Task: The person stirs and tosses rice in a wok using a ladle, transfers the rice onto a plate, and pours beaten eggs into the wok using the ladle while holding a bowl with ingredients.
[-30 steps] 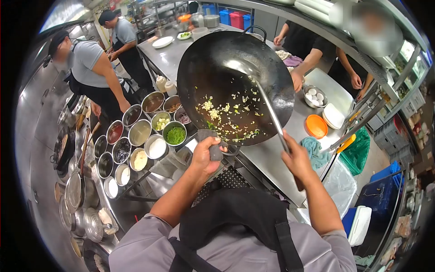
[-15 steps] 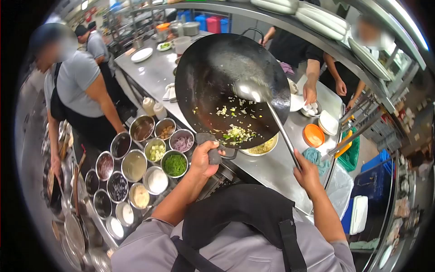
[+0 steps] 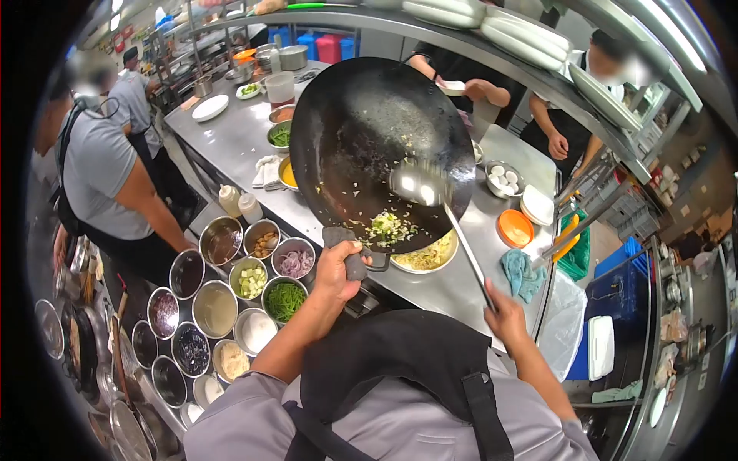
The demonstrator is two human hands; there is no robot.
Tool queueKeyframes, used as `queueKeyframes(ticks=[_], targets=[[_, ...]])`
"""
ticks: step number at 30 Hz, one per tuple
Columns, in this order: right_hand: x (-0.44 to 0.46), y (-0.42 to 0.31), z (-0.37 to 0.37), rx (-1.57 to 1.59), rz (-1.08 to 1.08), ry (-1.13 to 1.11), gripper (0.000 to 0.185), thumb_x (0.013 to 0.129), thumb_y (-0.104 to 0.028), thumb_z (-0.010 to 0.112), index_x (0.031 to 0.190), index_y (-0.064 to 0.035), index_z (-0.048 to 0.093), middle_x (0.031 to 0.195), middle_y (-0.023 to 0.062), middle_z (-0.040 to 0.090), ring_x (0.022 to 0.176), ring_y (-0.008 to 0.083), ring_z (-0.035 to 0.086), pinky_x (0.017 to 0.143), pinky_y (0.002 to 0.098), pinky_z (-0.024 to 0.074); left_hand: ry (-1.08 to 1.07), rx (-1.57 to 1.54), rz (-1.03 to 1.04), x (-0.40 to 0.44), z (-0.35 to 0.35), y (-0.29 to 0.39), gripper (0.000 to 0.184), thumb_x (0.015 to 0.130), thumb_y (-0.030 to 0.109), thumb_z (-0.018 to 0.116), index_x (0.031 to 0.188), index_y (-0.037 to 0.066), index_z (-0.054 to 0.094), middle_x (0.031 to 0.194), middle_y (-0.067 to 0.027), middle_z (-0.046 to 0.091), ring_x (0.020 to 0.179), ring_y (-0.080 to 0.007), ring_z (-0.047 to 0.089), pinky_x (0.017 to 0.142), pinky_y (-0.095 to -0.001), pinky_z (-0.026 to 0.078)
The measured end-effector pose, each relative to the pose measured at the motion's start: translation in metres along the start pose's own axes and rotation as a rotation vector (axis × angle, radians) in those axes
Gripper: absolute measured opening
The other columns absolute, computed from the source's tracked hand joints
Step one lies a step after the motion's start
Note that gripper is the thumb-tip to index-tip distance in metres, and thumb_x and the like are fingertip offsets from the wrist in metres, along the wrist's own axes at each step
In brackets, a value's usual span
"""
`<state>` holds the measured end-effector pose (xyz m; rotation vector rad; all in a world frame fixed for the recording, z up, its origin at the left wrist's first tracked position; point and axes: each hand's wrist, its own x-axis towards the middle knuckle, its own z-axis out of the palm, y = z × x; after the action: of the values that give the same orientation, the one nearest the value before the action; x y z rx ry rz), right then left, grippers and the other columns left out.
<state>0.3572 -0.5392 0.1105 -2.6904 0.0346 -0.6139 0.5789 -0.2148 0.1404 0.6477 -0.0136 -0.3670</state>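
Above the counter (image 3: 473, 288), the black wok (image 3: 369, 107) is tilted, with its inside facing the person, and small chopped pieces (image 3: 390, 227) lie mostly in its lower part. The left hand (image 3: 337, 270) is closed around a grey cloth (image 3: 355, 266) at the wok's side handle (image 3: 379, 263). The right hand (image 3: 505, 313) is wrapped around the shaft of the ladle (image 3: 421, 184), whose head is in front of the wok's inner wall. This head is blurred, so I cannot tell if it touches the metal.

Such a wide wok is probably heavy, so the left wrist should be firm and the tilt steady. The cloth should be thick between the palm and the handle, because the metal may be hot. For the ladle, short and light strokes down the wall seem best, with the edge close to the surface, so that the scattered bits join the small heap without jumping over the rim. Too steep a tilt could make them slide all at once.

Beyond the lower rim, partly hidden by it, is a bowl (image 3: 457, 244) of yellow food (image 3: 429, 259); the wok should not knock it. The left forearm also needs care, being near the shredded greens (image 3: 284, 301).
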Motion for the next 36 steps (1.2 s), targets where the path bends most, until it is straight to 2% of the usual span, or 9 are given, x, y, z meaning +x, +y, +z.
queueKeyframes(ticks=[6, 11, 14, 21, 25, 28, 29, 31, 36], targets=[[0.094, -0.025, 0.026, -0.035, 0.043, 0.115, 0.073, 0.08, -0.006, 0.066, 0.149, -0.0174, 0.045, 0.093, 0.026, 0.067, 0.081, 0.0409, 0.067, 0.073, 0.0438, 0.0539, -0.044, -0.041, 0.005, 0.005, 0.008, -0.005, 0.012, 0.081, 0.003, 0.06, 0.093, 0.001, 0.059, 0.085, -0.0088, 0.062, 0.069, -0.0208, 0.059, 0.066, -0.0351, 0.052], [-0.058, 0.015, 0.029, 0.12, -0.022, -0.012, 0.073, 0.078, -0.002, 0.069, 0.146, -0.0205, 0.051, 0.094, 0.0199, 0.069, 0.084, 0.039, 0.069, 0.074, 0.0441, 0.0554, -0.018, -0.04, -0.009, 0.015, 0.007, -0.009, 0.01, 0.082, 0.002, 0.059, 0.092, 0.001, 0.059, 0.083, -0.0082, 0.06, 0.068, -0.0207, 0.058, 0.066, -0.0348, 0.052], [-0.058, 0.006, 0.008, 0.066, 0.103, -0.055, 0.071, 0.076, 0.001, 0.069, 0.143, -0.0184, 0.055, 0.097, 0.0196, 0.07, 0.088, 0.0384, 0.069, 0.076, 0.0434, 0.0559, 0.002, 0.005, 0.002, 0.016, 0.003, -0.012, 0.01, 0.082, 0.002, 0.059, 0.092, 0.001, 0.059, 0.083, -0.0084, 0.06, 0.069, -0.02, 0.058, 0.066, -0.0345, 0.052], [0.054, -0.009, 0.019, -0.096, 0.098, 0.011, 0.071, 0.078, -0.004, 0.066, 0.146, -0.0206, 0.05, 0.093, 0.0186, 0.069, 0.081, 0.04, 0.068, 0.071, 0.0455, 0.0544, 0.003, -0.06, 0.024, 0.023, 0.009, -0.011, 0.022, 0.081, -0.002, 0.059, 0.1, 0.006, 0.055, 0.086, -0.0064, 0.058, 0.067, -0.0192, 0.058, 0.063, -0.0363, 0.054], [-0.044, 0.021, 0.017, 0.142, -0.016, -0.046, 0.065, 0.085, 0.003, 0.062, 0.144, -0.0221, 0.053, 0.093, 0.0194, 0.07, 0.077, 0.0385, 0.067, 0.077, 0.0413, 0.0562, 0.013, -0.053, 0.048, 0.033, 0.005, -0.012, 0.022, 0.08, -0.002, 0.059, 0.1, 0.006, 0.055, 0.084, -0.0058, 0.057, 0.065, -0.019, 0.057, 0.063, -0.0377, 0.054], [-0.029, 0.008, 0.007, 0.214, 0.002, -0.129, 0.062, 0.089, 0.007, 0.058, 0.144, -0.0221, 0.055, 0.102, 0.0196, 0.071, 0.078, 0.0375, 0.068, 0.079, 0.0393, 0.0564, 0.014, -0.015, 0.065, 0.031, 0.004, -0.006, 0.017, 0.081, -0.002, 0.06, 0.097, 0.004, 0.057, 0.082, -0.0058, 0.058, 0.065, -0.0189, 0.058, 0.063, -0.0377, 0.054], [-0.005, -0.001, 0.007, 0.512, 0.158, -0.233, 0.064, 0.085, 0.004, 0.063, 0.144, -0.0208, 0.054, 0.105, 0.0187, 0.07, 0.079, 0.0369, 0.068, 0.077, 0.0386, 0.056, 0.026, -0.025, 0.055, 0.031, 0.004, -0.004, 0.013, 0.081, 0.0, 0.062, 0.092, 0.003, 0.058, 0.08, -0.006, 0.059, 0.066, -0.0189, 0.058, 0.063, -0.0374, 0.055], [0.044, -0.021, 0.013, 0.271, -0.09, -0.178, 0.069, 0.08, 0.0, 0.067, 0.145, -0.0195, 0.053, 0.102, 0.0167, 0.069, 0.075, 0.0352, 0.066, 0.073, 0.0387, 0.0552, 0.04, -0.03, 0.025, 0.03, 0.005, 0.001, 0.012, 0.081, 0.0, 0.062, 0.092, 0.003, 0.059, 0.08, -0.006, 0.059, 0.067, -0.0186, 0.058, 0.063, -0.037, 0.055], [0.067, 0.01, -0.02, 0.151, -0.214, -0.311, 0.076, 0.075, 0.0, 0.068, 0.146, -0.0211, 0.05, 0.09, 0.0133, 0.065, 0.074, 0.0343, 0.064, 0.069, 0.0421, 0.0523, 0.037, -0.057, -0.032, 0.035, -0.003, 0.021, 0.012, 0.081, 0.002, 0.063, 0.092, 0.004, 0.06, 0.085, -0.0062, 0.061, 0.071, -0.0174, 0.058, 0.064, -0.0349, 0.054]])
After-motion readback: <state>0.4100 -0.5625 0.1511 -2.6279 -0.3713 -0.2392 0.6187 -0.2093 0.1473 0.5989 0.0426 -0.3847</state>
